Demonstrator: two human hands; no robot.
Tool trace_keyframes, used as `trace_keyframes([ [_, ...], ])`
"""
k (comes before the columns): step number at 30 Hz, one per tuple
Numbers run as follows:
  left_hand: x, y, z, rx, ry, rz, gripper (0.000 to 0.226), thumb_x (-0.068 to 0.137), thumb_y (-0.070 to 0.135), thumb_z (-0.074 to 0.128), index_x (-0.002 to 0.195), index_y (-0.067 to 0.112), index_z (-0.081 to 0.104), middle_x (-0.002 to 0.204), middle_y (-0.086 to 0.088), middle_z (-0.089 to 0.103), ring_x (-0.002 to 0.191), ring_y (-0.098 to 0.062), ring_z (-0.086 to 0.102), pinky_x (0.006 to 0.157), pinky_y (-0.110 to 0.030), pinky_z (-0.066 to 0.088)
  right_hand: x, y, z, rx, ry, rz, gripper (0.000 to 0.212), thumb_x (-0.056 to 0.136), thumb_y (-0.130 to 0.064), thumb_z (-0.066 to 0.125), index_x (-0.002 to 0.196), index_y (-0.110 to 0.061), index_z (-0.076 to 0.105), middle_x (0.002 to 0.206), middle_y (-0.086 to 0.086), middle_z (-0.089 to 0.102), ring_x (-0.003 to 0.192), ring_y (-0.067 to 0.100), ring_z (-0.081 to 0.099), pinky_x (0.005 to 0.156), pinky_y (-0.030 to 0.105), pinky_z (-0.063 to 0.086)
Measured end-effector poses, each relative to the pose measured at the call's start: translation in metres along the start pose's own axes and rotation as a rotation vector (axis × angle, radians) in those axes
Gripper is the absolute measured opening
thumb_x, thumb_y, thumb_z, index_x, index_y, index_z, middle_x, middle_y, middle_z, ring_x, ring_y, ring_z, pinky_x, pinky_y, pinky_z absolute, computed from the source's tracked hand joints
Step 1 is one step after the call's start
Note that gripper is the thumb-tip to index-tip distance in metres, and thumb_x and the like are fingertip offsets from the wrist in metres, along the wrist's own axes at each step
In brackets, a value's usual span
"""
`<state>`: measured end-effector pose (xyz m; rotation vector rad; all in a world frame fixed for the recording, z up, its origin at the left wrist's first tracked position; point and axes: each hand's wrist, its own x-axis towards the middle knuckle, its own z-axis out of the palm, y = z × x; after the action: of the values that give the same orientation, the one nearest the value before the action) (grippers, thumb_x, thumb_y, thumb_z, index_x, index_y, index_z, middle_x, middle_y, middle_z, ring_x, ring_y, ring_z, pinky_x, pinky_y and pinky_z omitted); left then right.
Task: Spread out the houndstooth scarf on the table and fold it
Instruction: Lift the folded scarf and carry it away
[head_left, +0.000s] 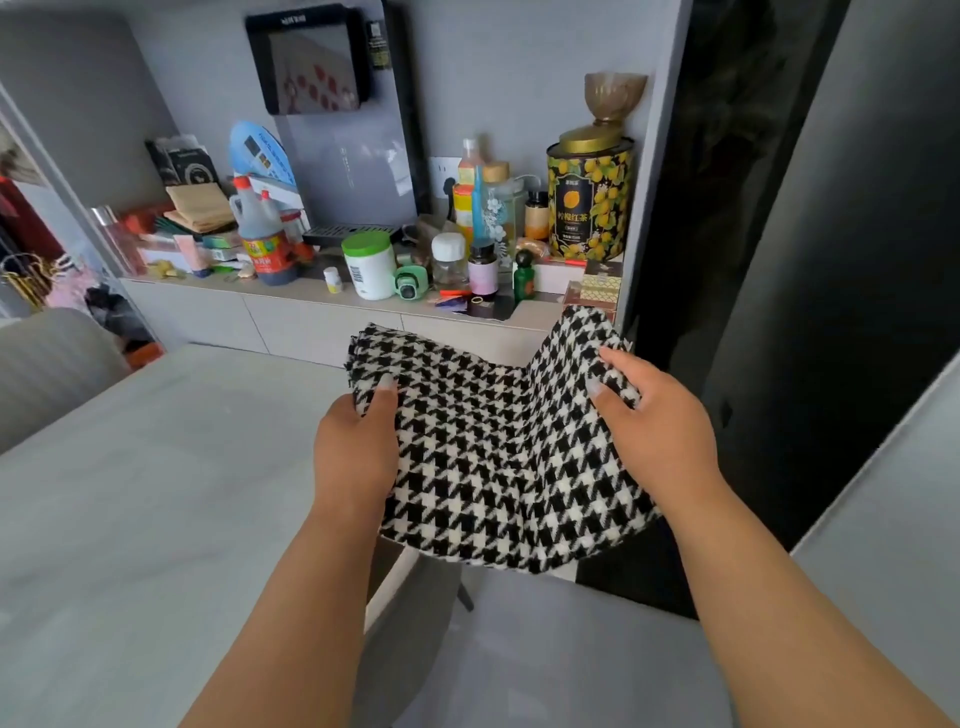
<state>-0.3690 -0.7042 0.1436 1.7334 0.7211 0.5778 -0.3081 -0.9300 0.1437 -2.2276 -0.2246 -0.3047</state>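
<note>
The houndstooth scarf (498, 447) hangs in the air between both hands, above the near right edge of the grey table (156, 519) and not resting on it; it is a folded, layered piece of black-and-white woven cloth, soft and slightly fuzzy, sagging in a shallow trough in the middle; its long axis runs from the near hem away toward the cluttered counter (218, 291) beyond the table, with the far left corner and far right corner both lifted higher than the centre; the left hand (358, 447) is closed on the scarf's left edge, thumb on top and fingers underneath; the right hand (660, 421) grips the raised right edge, thumb and forefinger pinching the cloth; on the counter past the scarf stand containers: a round tea tin (589, 200) printed with lemons and capped by a gold lid, a white tub (370, 265) with a green lid, a dark sauce bottle (265, 244) with a red cap holding dark liquid, and a small clear jar (449, 260) with a white cap; the contents of the tin and tub cannot be seen; the table top is smooth, pale and matt
</note>
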Motion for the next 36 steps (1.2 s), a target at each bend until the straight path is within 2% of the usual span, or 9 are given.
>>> trace_keyframes([
  [5, 0.050, -0.003, 0.000, 0.033, 0.096, -0.032, 0.048, 0.093, 0.050, 0.048, 0.093, 0.003, 0.059, 0.085, -0.011, 0.064, 0.076, -0.025, 0.059, 0.076, -0.041, 0.051, 0.052, -0.014, 0.039, 0.026, -0.081, -0.051, 0.043, 0.095, -0.039, 0.052, 0.138, -0.036, 0.048, 0.143, -0.008, 0.049, 0.127, 0.015, 0.049, 0.100, 0.034, 0.042],
  [11, 0.120, -0.007, -0.005, 0.041, 0.159, -0.059, 0.046, 0.093, 0.050, 0.047, 0.085, 0.005, 0.056, 0.080, -0.010, 0.059, 0.072, -0.025, 0.056, 0.067, -0.037, 0.047, 0.109, -0.035, 0.094, 0.032, -0.137, -0.098, 0.042, 0.095, -0.038, 0.052, 0.137, -0.034, 0.049, 0.140, -0.006, 0.052, 0.119, 0.016, 0.054, 0.092, 0.028, 0.042],
  [15, 0.166, -0.012, -0.015, 0.045, 0.189, -0.059, 0.046, 0.092, 0.050, 0.049, 0.090, 0.005, 0.059, 0.084, -0.010, 0.063, 0.079, -0.029, 0.060, 0.072, -0.038, 0.048, 0.137, -0.052, 0.133, 0.036, -0.160, -0.097, 0.041, 0.095, -0.040, 0.050, 0.136, -0.034, 0.050, 0.134, -0.005, 0.057, 0.101, 0.014, 0.058, 0.083, 0.027, 0.042],
  [18, 0.190, -0.016, -0.021, 0.064, 0.218, -0.075, 0.044, 0.093, 0.049, 0.048, 0.084, 0.007, 0.056, 0.079, -0.008, 0.060, 0.073, -0.025, 0.056, 0.066, -0.035, 0.044, 0.151, -0.060, 0.162, 0.038, -0.187, -0.100, 0.040, 0.095, -0.040, 0.050, 0.135, -0.034, 0.050, 0.133, -0.005, 0.058, 0.103, 0.014, 0.058, 0.086, 0.028, 0.043],
  [21, 0.209, -0.023, -0.028, 0.091, 0.240, -0.095, 0.043, 0.093, 0.049, 0.049, 0.080, 0.009, 0.054, 0.075, -0.006, 0.056, 0.068, -0.022, 0.052, 0.062, -0.034, 0.041, 0.161, -0.066, 0.187, 0.023, -0.240, -0.090, 0.038, 0.096, -0.041, 0.048, 0.134, -0.036, 0.049, 0.127, -0.006, 0.061, 0.091, 0.012, 0.056, 0.077, 0.027, 0.041],
  [25, 0.232, -0.035, -0.036, 0.112, 0.272, -0.139, 0.037, 0.092, 0.047, 0.051, 0.088, 0.011, 0.060, 0.080, -0.004, 0.064, 0.075, -0.024, 0.061, 0.074, -0.039, 0.050, 0.171, -0.070, 0.216, 0.025, -0.334, -0.099, 0.035, 0.098, -0.037, 0.044, 0.133, -0.041, 0.045, 0.118, -0.008, 0.061, 0.093, 0.012, 0.056, 0.072, 0.027, 0.037],
  [27, 0.242, -0.043, -0.038, 0.127, 0.274, -0.176, 0.030, 0.091, 0.044, 0.053, 0.087, 0.016, 0.060, 0.083, -0.005, 0.066, 0.080, -0.026, 0.063, 0.079, -0.042, 0.053, 0.177, -0.068, 0.230, 0.023, -0.395, -0.090, 0.033, 0.099, -0.034, 0.042, 0.131, -0.043, 0.045, 0.101, -0.008, 0.062, 0.079, 0.009, 0.054, 0.064, 0.028, 0.038],
  [30, 0.257, -0.058, -0.041, 0.141, 0.262, -0.232, 0.024, 0.085, 0.042, 0.057, 0.083, 0.019, 0.061, 0.085, -0.007, 0.069, 0.080, -0.030, 0.066, 0.081, -0.047, 0.055, 0.186, -0.061, 0.251, -0.007, -0.511, -0.076, 0.030, 0.099, -0.025, 0.039, 0.123, -0.041, 0.049, 0.068, -0.011, 0.046, 0.054, 0.007, 0.044, 0.050, 0.026, 0.031],
  [36, 0.296, -0.087, -0.036, 0.277, 0.186, -0.289, 0.018, 0.086, 0.027, 0.057, 0.090, 0.010, 0.061, 0.078, -0.009, 0.063, 0.079, -0.032, 0.061, 0.075, -0.042, 0.050, 0.200, -0.043, 0.290, -0.036, -0.750, -0.046, 0.028, 0.098, -0.019, 0.041, 0.107, -0.031, 0.064, 0.078, -0.005, 0.059, 0.041, 0.010, 0.040, 0.047, 0.026, 0.036],
])
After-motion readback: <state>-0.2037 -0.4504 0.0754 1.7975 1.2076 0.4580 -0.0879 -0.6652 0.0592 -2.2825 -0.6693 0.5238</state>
